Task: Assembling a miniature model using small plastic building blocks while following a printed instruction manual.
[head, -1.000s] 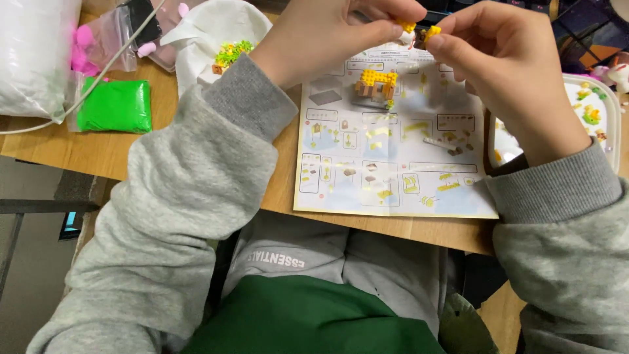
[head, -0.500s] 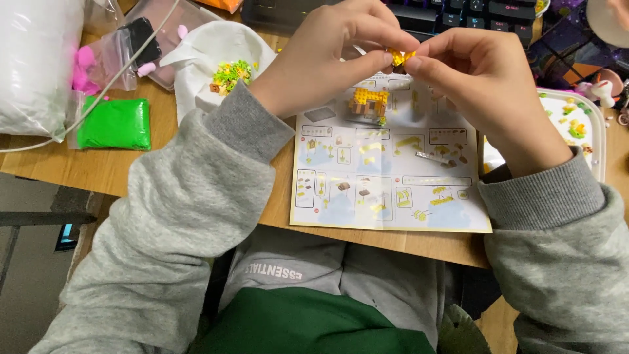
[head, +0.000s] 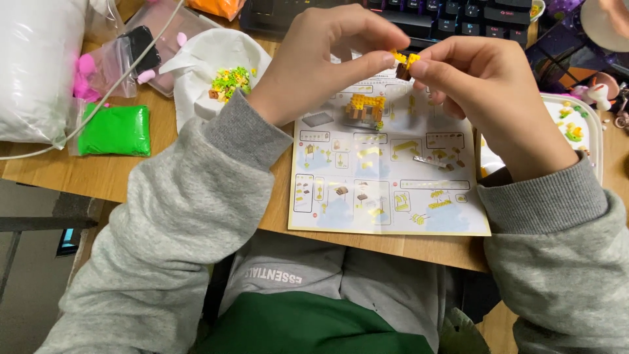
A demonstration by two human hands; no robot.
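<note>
My left hand (head: pixel 321 62) and my right hand (head: pixel 488 95) meet above the table, both pinching a tiny yellow and brown brick piece (head: pixel 403 63) between thumbs and fingertips. Below them lies an instruction sheet (head: pixel 386 177) with picture steps. A small yellow and brown brick model (head: pixel 364 109) stands on the sheet's upper part, just under the held piece. Grey sleeves cover both arms.
A white bowl (head: pixel 196 72) with small green and yellow bricks sits at the left. A green bag (head: pixel 116 129), pink bits in a clear bag (head: pixel 98 69) and a large white bag (head: pixel 36 65) lie further left. A white tray (head: pixel 586 141) is at right, a keyboard (head: pixel 452 16) behind.
The view has shifted so the table sits lower and closer. My hands stay together on the small piece, now slightly lower over the sheet.
</note>
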